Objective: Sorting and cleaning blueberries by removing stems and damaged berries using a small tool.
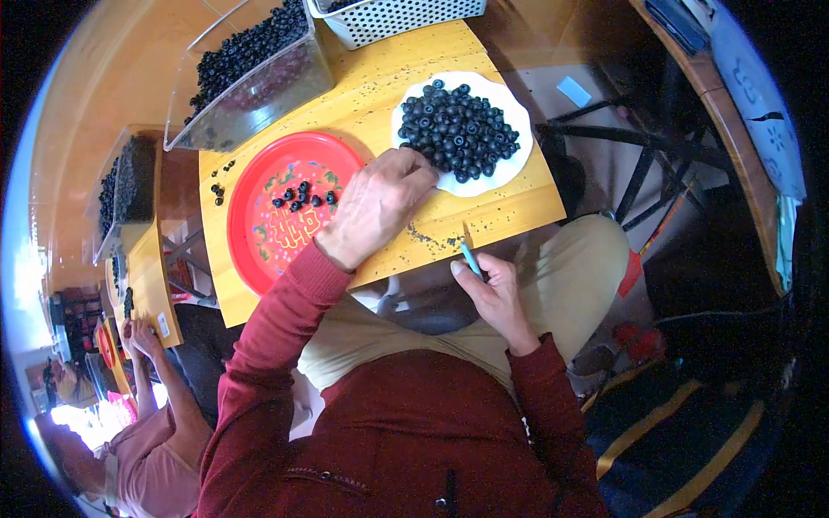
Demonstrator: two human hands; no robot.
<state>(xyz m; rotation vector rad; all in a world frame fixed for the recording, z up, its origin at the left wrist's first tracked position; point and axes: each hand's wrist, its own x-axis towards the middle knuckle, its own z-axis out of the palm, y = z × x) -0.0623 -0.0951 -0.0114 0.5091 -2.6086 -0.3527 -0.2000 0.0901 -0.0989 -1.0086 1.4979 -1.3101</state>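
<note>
My left hand (384, 203) reaches across to the near left edge of a scalloped white plate (520, 116). Its fingers are closed together against a heap of blueberries (462, 129) on that plate; whatever they pinch is hidden. Left of the wrist lies a red plate (239, 220) with a printed pattern, where several blueberries (298, 198) are scattered. In my right hand (496, 298), just off the table's near edge, is a slim teal-handled tool (471, 259), its thin tip pointing up toward the tabletop.
Dark crumbs (423, 237) and stray berries dot the yellow table (380, 86). A clear bin of blueberries (250, 65) and a perforated white basket (401, 22) stand at the far side. Another person's hands (142, 337) work at a table on the left.
</note>
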